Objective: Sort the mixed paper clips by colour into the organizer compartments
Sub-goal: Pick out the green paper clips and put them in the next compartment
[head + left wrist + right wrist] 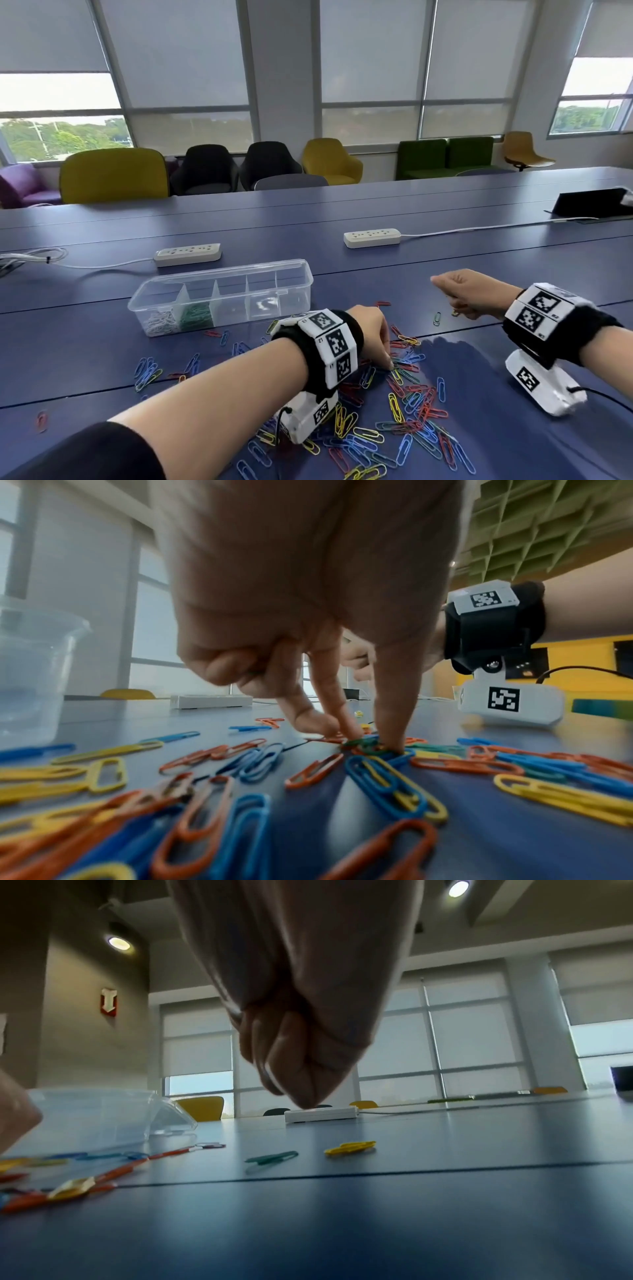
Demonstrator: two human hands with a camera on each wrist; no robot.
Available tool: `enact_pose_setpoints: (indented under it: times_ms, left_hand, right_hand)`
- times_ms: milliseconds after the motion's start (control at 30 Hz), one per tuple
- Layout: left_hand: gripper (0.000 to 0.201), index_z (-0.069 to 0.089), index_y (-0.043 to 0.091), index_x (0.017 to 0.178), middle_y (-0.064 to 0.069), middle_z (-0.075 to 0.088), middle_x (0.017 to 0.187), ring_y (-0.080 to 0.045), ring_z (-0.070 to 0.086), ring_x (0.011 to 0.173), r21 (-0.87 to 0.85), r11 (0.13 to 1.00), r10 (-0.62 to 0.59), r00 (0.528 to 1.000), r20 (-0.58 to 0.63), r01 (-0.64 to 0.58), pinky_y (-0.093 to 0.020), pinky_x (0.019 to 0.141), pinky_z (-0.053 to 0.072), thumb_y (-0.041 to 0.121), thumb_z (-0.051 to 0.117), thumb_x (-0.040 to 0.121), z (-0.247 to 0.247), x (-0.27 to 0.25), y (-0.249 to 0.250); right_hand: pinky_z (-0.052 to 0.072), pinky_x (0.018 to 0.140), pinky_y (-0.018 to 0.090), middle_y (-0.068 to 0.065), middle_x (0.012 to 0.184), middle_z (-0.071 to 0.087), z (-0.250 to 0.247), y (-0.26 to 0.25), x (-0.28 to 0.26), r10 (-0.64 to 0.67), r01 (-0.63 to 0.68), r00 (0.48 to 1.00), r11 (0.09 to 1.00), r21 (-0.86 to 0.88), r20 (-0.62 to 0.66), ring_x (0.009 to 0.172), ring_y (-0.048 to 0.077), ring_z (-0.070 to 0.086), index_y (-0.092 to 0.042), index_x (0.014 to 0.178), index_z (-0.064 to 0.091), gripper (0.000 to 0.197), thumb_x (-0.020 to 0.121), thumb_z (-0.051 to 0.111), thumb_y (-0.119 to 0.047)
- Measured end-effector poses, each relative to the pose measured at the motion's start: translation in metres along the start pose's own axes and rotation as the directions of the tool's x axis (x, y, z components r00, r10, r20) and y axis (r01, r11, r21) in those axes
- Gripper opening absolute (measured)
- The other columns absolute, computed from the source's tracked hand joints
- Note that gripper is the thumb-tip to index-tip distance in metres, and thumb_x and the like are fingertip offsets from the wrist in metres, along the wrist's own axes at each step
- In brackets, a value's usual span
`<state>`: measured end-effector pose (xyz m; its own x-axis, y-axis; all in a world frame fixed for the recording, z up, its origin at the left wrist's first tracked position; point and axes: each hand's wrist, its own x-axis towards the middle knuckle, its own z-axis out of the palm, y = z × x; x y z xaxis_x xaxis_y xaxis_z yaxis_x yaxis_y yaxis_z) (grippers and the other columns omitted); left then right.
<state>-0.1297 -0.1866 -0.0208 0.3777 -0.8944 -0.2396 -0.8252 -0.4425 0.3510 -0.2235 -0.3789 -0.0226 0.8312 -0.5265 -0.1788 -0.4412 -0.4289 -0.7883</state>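
A pile of mixed paper clips (411, 404), red, blue, yellow and green, lies spread on the blue table. My left hand (390, 366) reaches down into it. In the left wrist view its thumb and two fingers (339, 729) pinch a green paper clip (363, 743) that still lies on the pile. The clear organizer (298, 284) stands behind to the left, with white clips (161, 322) in its first compartment and green clips (197, 315) in the second. My right hand (455, 301) hovers to the right in a curled fist, with nothing visible in it.
Two white power strips (187, 254) (372, 237) with cords lie beyond the organizer. A lone green clip (270, 1158) and a yellow clip (349, 1148) lie under the right hand. One red clip (41, 420) sits far left. Chairs line the table's far edge.
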Motion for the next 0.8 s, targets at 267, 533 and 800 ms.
enact_pose_setpoints:
  times_ms: [267, 533, 800]
  left_hand:
    - [0.023, 0.07, 0.011, 0.106, -0.003, 0.069, 0.11, -0.021, 0.061, 0.105, 0.133, 0.991, 0.019, 0.999, -0.042, -0.013, -0.033, 0.088, 0.045, 0.023, 0.065, 0.087, 0.004, 0.001, -0.004]
    - [0.04, 0.049, 0.009, 0.12, -0.005, 0.06, 0.105, -0.019, 0.055, 0.096, -0.105, 0.994, -0.045, 0.998, -0.049, 0.039, -0.024, 0.08, 0.039, 0.026, 0.065, 0.087, -0.011, -0.013, -0.022]
    - [0.033, 0.053, 0.011, 0.113, 0.007, 0.057, 0.077, -0.016, 0.056, 0.085, -0.374, 0.925, -0.063, 0.998, 0.004, 0.06, -0.022, 0.075, 0.045, 0.024, 0.067, 0.086, -0.02, -0.027, -0.041]
  right_hand:
    - [0.042, 0.066, 0.022, -0.006, 0.079, 0.046, -0.002, 0.003, 0.002, -0.004, 0.028, 0.999, 0.863, -0.505, 0.049, 0.064, 0.007, 0.045, -0.019, 0.103, 0.055, 0.027, 0.101, 0.029, -0.012]
    - [0.033, 0.052, 0.012, -0.009, 0.06, 0.043, -0.009, 0.007, 0.009, -0.034, 0.146, 0.985, 0.699, -0.7, 0.171, 0.052, 0.003, 0.039, -0.028, 0.079, 0.054, 0.016, 0.083, 0.069, -0.025]
    - [0.032, 0.051, 0.013, -0.006, 0.065, 0.042, 0.01, -0.01, 0.001, 0.106, 0.085, 0.97, 0.691, -0.718, 0.217, 0.056, 0.005, 0.04, -0.02, 0.066, 0.04, 0.029, 0.094, 0.046, -0.017]
